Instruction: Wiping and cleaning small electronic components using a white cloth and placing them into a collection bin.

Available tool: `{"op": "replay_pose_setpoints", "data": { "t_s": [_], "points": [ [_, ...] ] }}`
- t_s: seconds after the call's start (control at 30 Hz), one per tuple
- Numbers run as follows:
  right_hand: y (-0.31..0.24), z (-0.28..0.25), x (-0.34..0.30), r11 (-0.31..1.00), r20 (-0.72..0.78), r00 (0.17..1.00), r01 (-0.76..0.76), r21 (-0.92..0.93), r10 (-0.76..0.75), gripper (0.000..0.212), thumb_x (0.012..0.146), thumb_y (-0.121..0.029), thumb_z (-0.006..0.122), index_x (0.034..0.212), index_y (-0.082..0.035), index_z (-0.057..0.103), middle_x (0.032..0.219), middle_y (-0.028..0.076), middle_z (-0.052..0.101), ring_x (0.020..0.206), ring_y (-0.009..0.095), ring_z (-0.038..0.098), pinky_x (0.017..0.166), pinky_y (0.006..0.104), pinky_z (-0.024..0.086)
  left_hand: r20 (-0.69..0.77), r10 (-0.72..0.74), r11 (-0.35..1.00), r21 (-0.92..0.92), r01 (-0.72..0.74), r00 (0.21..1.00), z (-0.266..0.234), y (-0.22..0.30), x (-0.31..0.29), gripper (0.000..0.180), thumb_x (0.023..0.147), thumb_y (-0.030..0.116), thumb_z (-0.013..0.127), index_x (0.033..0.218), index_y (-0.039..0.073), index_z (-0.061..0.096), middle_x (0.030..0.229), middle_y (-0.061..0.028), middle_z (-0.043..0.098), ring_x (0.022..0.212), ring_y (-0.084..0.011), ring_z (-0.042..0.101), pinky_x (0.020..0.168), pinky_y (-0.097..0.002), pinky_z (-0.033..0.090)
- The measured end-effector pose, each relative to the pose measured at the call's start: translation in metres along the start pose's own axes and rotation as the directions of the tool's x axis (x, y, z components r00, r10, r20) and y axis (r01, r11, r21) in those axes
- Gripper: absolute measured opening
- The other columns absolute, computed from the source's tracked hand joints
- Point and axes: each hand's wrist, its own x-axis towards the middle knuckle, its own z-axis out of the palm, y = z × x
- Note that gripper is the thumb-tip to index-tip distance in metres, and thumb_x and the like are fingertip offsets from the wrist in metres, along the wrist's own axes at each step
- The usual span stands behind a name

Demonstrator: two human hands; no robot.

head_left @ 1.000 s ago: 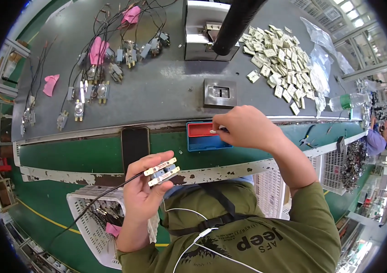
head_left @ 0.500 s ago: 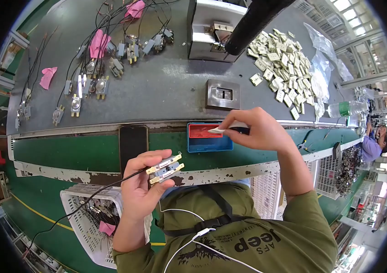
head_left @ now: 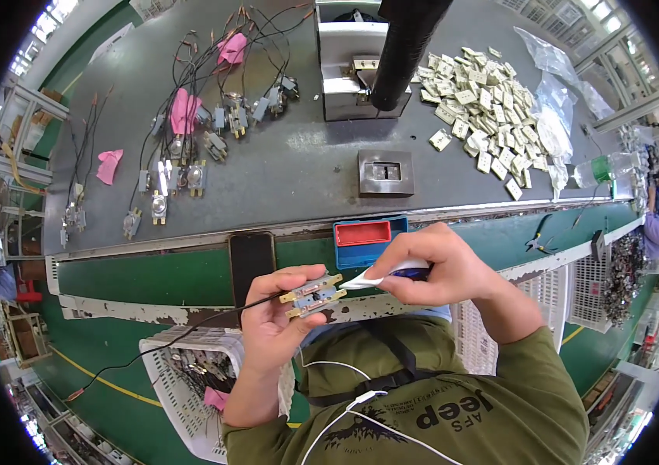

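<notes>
My left hand [head_left: 270, 324] is closed on a grey switch-like part [head_left: 313, 297] with brass terminals, pinched between thumb and fingers. A black wire [head_left: 213, 316] runs from it down to the left. In my right hand [head_left: 447, 267] is a white pointed tool [head_left: 363, 281] with something dark blue in the grip; its exact kind is hidden by the fingers. The tool's tip meets or almost meets the part's right-hand terminals. Just beyond the tool sits a blue box [head_left: 342, 259] with a red tray [head_left: 363, 232] inside it.
A dark phone [head_left: 252, 263] lies left of the box. On the grey bench are a metal block [head_left: 386, 184], a machine [head_left: 337, 101], a heap of cream pieces [head_left: 492, 116] and wired parts [head_left: 194, 178]. Pliers [head_left: 540, 243] rest at right. White baskets [head_left: 182, 391] stand below.
My right hand has moved from over the red tray toward me, bringing the tool's tip to the part in my left hand. The whole view has shifted slightly.
</notes>
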Motion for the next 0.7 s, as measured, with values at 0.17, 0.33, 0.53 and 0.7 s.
{"op": "replay_pose_setpoints", "data": {
  "t_s": [0.17,0.33,0.53,0.7],
  "points": [
    [0.003,0.006,0.001,0.999,0.064,0.997,-0.053,0.001,0.053,0.013,0.078,-0.003,0.067,0.090,-0.002,0.068,0.079,0.007,0.069,0.064,0.014,0.065,0.057,0.0247,0.048,0.034,0.006,1.000,0.019,-0.007,0.999,0.002,0.001,-0.001,0.047,0.074,-0.001,0.075,0.113,0.003,0.048,0.121,-0.0220,0.054,0.116,-0.0269,0.054,0.095,-0.0370,0.048],
    [0.003,0.012,-0.001,0.999,0.048,0.998,-0.049,0.018,0.049,0.012,0.079,-0.004,0.067,0.090,-0.002,0.068,0.079,0.008,0.069,0.065,0.014,0.065,0.058,0.0251,0.049,0.067,0.008,1.000,0.024,-0.010,0.998,0.001,0.001,-0.002,0.047,0.073,-0.001,0.076,0.112,0.003,0.048,0.121,-0.0225,0.054,0.114,-0.0273,0.055,0.094,-0.0366,0.048],
    [0.000,0.015,-0.003,0.994,0.080,0.995,-0.063,0.092,0.055,0.011,0.080,-0.003,0.066,0.090,-0.001,0.067,0.079,0.007,0.069,0.066,0.013,0.065,0.059,0.0248,0.049,0.153,-0.007,1.000,-0.027,0.012,0.988,-0.003,-0.005,-0.002,0.046,0.072,-0.004,0.075,0.110,0.003,0.050,0.120,-0.0236,0.054,0.111,-0.0269,0.057,0.091,-0.0368,0.050],
    [-0.005,0.015,-0.007,0.982,0.057,0.991,-0.128,0.138,0.121,0.010,0.083,-0.006,0.064,0.092,-0.003,0.066,0.075,0.006,0.066,0.063,0.012,0.063,0.060,0.0267,0.049,0.121,0.012,0.998,-0.057,-0.005,0.993,0.000,-0.006,0.002,0.046,0.072,-0.003,0.076,0.110,0.003,0.051,0.120,-0.0238,0.055,0.111,-0.0275,0.057,0.092,-0.0376,0.051]
  ]
}}
